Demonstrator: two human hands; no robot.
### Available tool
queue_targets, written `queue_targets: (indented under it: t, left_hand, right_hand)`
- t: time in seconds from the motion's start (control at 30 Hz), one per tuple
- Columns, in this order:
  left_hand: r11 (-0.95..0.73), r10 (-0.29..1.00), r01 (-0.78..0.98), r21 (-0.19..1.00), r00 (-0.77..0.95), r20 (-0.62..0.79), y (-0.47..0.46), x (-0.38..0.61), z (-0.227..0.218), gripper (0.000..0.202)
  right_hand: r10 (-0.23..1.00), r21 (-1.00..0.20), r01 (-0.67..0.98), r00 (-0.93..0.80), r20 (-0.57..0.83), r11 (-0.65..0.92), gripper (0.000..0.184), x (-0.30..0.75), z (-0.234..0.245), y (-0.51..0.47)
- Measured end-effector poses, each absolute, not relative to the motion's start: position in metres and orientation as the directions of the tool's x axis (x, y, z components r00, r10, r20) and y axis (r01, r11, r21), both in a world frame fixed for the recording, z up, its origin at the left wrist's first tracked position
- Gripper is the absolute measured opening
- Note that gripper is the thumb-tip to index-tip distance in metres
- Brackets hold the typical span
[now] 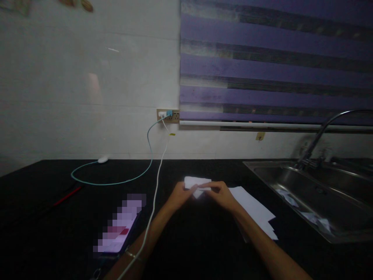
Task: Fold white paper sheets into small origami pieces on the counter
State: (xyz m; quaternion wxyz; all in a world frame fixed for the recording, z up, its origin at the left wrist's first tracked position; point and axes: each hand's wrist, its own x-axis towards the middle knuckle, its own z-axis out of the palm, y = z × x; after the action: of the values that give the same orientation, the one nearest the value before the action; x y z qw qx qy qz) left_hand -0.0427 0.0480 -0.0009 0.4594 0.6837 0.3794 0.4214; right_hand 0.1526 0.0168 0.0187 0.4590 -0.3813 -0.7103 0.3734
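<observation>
The dark worktop [224,169] carries white sheets [250,206] short of its back edge; left of them, the left hand [178,194] and right hand [223,195] have fingers pinching a small, seemingly folded paper [191,181], best squared before creasing.

phone [124,229] left | paper [192,181] centre | sheets [252,208] right | sink [317,196] far right

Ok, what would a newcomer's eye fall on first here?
Probably the small white paper held between the left hand and right hand, bright against the dark counter just below the picture's middle. Next might come the purple striped blind filling the upper right, then the lit phone lying left of the hands.
</observation>
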Motion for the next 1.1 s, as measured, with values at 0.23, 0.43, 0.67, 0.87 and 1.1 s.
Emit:
queue_targets:
  t: [0.23,0.43,0.67,0.87,1.1]
  left_hand:
    - [-0.243,0.946,0.144,0.959,0.255,0.202,0.048,-0.041,-0.003,0.04]
    - [-0.351,0.867,0.145,0.925,0.423,0.263,0.047,-0.041,-0.007,0.039]
    - [-0.333,0.873,0.213,0.918,0.438,0.215,0.05,-0.042,-0.013,0.054]
    - [-0.308,0.85,0.135,0.942,0.485,0.208,0.047,-0.042,-0.008,0.061]
    - [-0.28,0.866,0.077,0.957,0.45,0.217,0.052,-0.045,-0.009,0.059]
  right_hand:
    - [0.955,-0.982,-0.079,-0.231,0.187,0.173,0.068,0.148,0.015,0.02]
    - [0.959,-0.942,0.238,-0.213,0.189,0.238,0.036,0.147,0.007,0.023]
    - [0.966,-0.945,0.247,-0.2,0.165,0.213,0.038,0.155,0.008,0.025]
    - [0.971,-0.961,0.203,-0.186,0.15,0.187,0.036,0.155,0.012,0.025]
    - [0.941,-0.972,0.101,-0.291,0.174,0.211,0.036,0.155,0.019,0.018]
